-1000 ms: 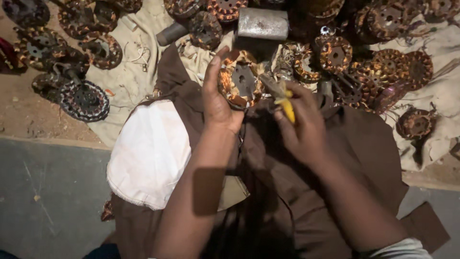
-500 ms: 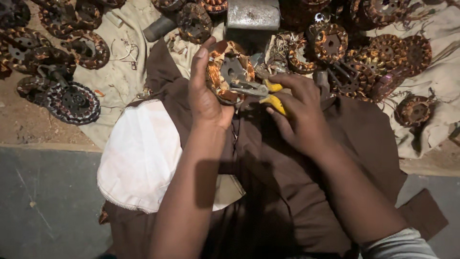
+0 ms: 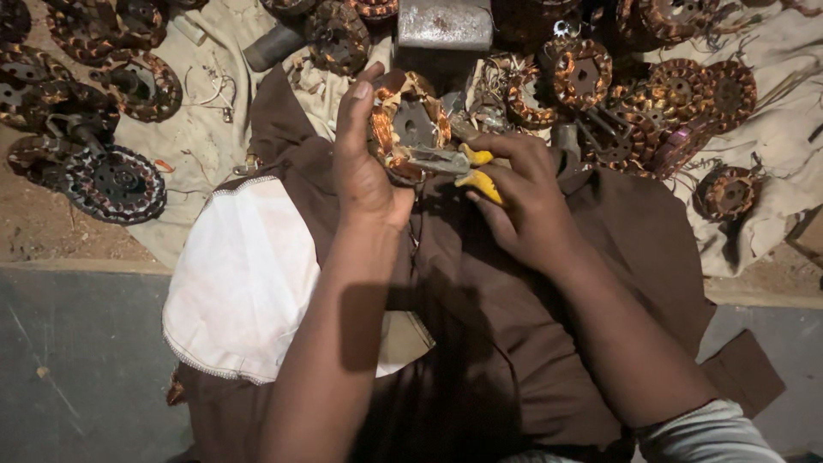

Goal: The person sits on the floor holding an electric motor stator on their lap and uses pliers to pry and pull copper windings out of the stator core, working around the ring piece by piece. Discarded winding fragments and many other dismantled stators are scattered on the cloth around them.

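My left hand (image 3: 360, 163) grips a round motor stator (image 3: 410, 124) wound with copper wire, holding it upright over my lap. My right hand (image 3: 527, 201) is closed on yellow-handled pliers (image 3: 467, 167), and the metal jaws reach left against the lower edge of the stator's winding. Both hands are close together above brown cloth (image 3: 514, 326) that covers my legs. The tips of the pliers are partly hidden by the winding.
Several more copper-wound stators (image 3: 591, 73) lie on a beige sheet (image 3: 776, 137) ahead; a dark one (image 3: 116, 184) sits at left. A grey metal block (image 3: 444, 23) stands at the top middle. A white cloth (image 3: 240, 274) rests on my left knee.
The pliers' handles have swung from pointing down-right to lying more level against the stator. Both hands with the stator sit slightly lower in view.
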